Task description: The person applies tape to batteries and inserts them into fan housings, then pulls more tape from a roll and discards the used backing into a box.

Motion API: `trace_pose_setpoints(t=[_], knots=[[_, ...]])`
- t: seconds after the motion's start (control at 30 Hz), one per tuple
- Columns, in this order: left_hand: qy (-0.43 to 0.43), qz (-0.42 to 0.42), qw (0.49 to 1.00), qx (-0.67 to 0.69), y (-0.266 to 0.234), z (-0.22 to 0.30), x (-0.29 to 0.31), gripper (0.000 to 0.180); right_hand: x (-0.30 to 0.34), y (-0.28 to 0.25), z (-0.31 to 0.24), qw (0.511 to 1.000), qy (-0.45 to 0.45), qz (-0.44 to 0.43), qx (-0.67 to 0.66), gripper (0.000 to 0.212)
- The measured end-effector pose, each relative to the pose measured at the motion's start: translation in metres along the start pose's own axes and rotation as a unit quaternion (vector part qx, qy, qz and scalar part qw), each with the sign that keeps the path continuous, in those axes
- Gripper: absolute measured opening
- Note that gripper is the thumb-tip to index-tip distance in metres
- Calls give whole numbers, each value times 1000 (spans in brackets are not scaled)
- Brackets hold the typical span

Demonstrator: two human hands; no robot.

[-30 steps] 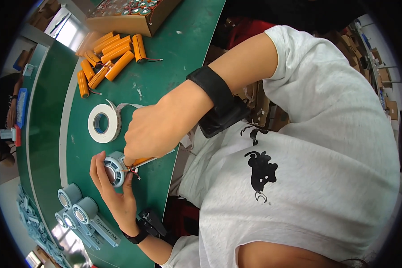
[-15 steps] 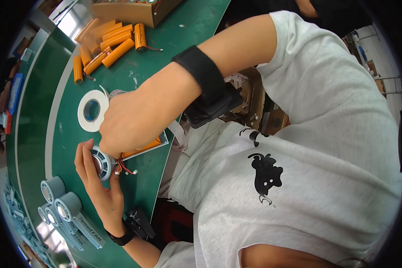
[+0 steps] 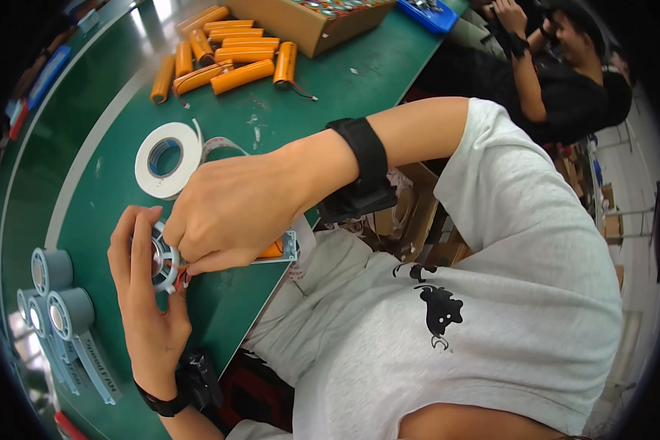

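My left hand (image 3: 150, 301) is curled around the round head of a light blue handheld fan (image 3: 170, 257), fingers on its far rim and thumb below. From above, my right hand (image 3: 227, 209) bends over the fan, its fingertips closed at the red wires (image 3: 183, 277) beside the head. The right hand hides most of the fan's handle; at its end an orange cylindrical battery (image 3: 271, 249) lies in the open shell. A roll of white tape (image 3: 147, 176) lies flat just beyond my right hand, a strip coming loose from it.
Several orange batteries (image 3: 246, 55) with leads lie before a cardboard box (image 3: 301, 29). More light blue fans (image 3: 72, 312) stand at the left. A blue tray (image 3: 433, 16) sits at the far edge. Another person (image 3: 565, 88) is at upper right, hands raised.
The view has shifted, bringing the other person and blue tray into sight. My right fingers have come down to the wires; my left hand keeps its hold on the fan.
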State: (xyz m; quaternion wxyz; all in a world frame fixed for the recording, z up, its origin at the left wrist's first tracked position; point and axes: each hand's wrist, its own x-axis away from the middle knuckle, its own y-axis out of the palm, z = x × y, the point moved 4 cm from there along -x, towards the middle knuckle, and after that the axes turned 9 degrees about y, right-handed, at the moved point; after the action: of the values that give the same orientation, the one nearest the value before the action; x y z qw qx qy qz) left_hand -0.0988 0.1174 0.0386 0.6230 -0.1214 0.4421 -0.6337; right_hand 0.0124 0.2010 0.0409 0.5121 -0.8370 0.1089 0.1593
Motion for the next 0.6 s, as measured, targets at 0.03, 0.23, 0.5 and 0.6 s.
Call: trace_pose_setpoints(t=[0.03,0.23,0.5,0.6], knots=[[-8,8,1000,1,-1,0,0,59,-2,-4,1,999,9,-19,-29,18],[-17,10,1000,13,0,-4,0,60,-4,-4,10,990,-5,-75,-118,16],[-6,4,1000,10,2,0,-4,60,8,-22,4,981,-19,-83,-174,15],[-6,2,1000,4,2,0,-4,61,23,-34,-2,996,-46,-34,-62,18]])
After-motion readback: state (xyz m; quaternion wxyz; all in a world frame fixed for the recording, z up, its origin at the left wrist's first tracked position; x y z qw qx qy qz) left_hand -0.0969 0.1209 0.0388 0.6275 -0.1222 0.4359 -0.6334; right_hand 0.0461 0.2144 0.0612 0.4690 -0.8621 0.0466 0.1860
